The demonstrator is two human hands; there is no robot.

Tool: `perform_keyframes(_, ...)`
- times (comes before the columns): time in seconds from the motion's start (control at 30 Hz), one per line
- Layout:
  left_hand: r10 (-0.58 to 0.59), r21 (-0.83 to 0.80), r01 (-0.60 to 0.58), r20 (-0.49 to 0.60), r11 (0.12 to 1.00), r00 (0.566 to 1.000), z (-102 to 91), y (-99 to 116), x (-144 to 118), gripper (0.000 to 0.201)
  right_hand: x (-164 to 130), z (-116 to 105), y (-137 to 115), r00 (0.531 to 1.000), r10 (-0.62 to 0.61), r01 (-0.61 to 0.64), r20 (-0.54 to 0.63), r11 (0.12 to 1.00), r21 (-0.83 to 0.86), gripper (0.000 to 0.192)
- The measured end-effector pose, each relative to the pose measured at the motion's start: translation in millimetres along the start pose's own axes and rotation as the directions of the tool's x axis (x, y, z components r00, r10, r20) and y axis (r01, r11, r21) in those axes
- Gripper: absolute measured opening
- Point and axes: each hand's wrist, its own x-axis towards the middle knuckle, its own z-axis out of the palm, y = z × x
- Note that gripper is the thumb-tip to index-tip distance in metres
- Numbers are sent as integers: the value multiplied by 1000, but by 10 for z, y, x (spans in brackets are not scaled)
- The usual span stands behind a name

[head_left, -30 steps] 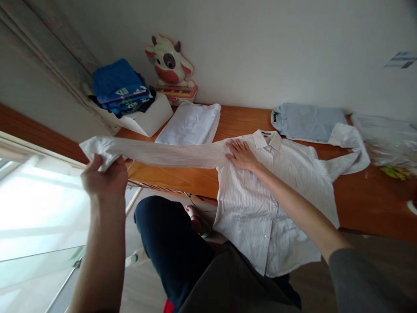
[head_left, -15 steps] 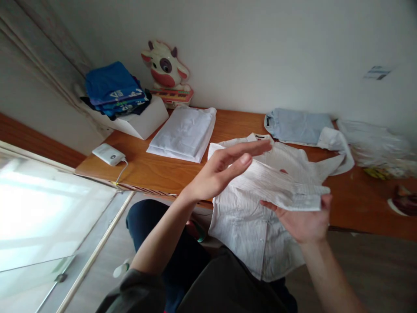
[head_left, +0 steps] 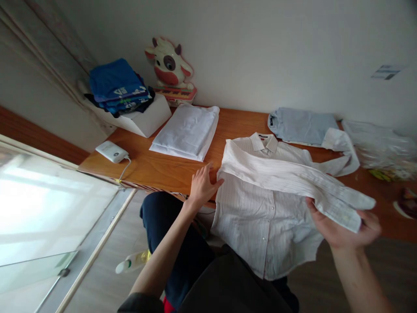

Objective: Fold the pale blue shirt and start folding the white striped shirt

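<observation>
The right hand (head_left: 345, 230) grips the striped shirt's (head_left: 260, 208) sleeve cuff (head_left: 345, 208) at lower right, drawing it across, while the open left hand (head_left: 202, 187) steadies its edge on the table (head_left: 156, 169).

Striped shirt on the desk

The white pinstriped shirt (head_left: 260, 208) lay face-up, buttoned, hem hanging off the edge, one sleeve (head_left: 293, 180) folded diagonally across its chest.
</observation>
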Motion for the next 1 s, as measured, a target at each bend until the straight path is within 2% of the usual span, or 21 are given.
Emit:
perform_keyframes(0.07, 30, 31, -31, 9, 999, 999, 63, 96, 63, 72, -36, -2, -127, 999, -38, 37, -13, 997, -70, 41)
perform_keyframes(0.17, 103, 84, -105, 36, 991, 994, 178, 194, 169, 63, -77, -82, -214, 999, -27, 21, -34, 989, -149, 50)
perform_keyframes(0.3, 166, 101, -173, 70, 980, 984, 294, 203, 234, 43, -24, -457, -100, 983, -9, -44, -186, 959, -279, 47)
perform_keyframes(0.43, 176, 57, -179, 57, 982, 983, 312, 182, 242, 37, 103, -851, 26, 954, 26, -152, -300, 901, -406, 47)
perform_keyframes(0.53, 195, 63, -199, 59, 978, 979, 296, 189, 272, 26, 132, -893, -1, 947, 40, -195, -320, 862, -468, 49)
perform_keyframes(0.63, 211, 74, -217, 77, 973, 974, 272, 172, 320, 18, 110, -795, -79, 971, -5, -103, -237, 891, -442, 46)
perform_keyframes(0.7, 207, 62, -211, 71, 976, 976, 251, 133, 341, 20, 131, -766, -92, 981, -38, -41, -190, 918, -395, 41)
perform_keyframes(0.73, 201, 51, -204, 62, 978, 978, 239, 108, 346, 23, 164, -779, -75, 980, -28, -52, -197, 920, -387, 37)
perform_keyframes(0.87, 187, 12, -187, 41, 982, 982, 198, 9, 338, 29, 399, -1001, 127, 941, 119, -260, -317, 854, -451, 25)
perform_keyframes(0.93, 197, -1, -197, 50, 980, 979, 181, -30, 342, 29, 505, -1147, 236, 928, 126, -292, -350, 831, -474, 30)
perform_keyframes(1.0, 206, -19, -205, 61, 979, 977, 159, -73, 361, 28, 572, -1271, 297, 927, 81, -261, -365, 839, -477, 37)
